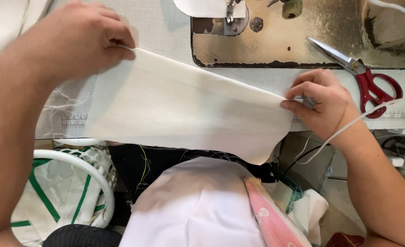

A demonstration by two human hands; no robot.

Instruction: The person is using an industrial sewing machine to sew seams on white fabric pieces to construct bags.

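Both hands pinch the cream cloth (184,114), left hand (81,39) at its far-left corner, right hand (323,103) at its right end, stretched flat near the sewing machine (280,32), apparently not yet under the needle.

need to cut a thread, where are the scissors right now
In the head view the red-handled scissors lie on the table at the right, beside the sewing machine's metal bed and just beyond the right hand.
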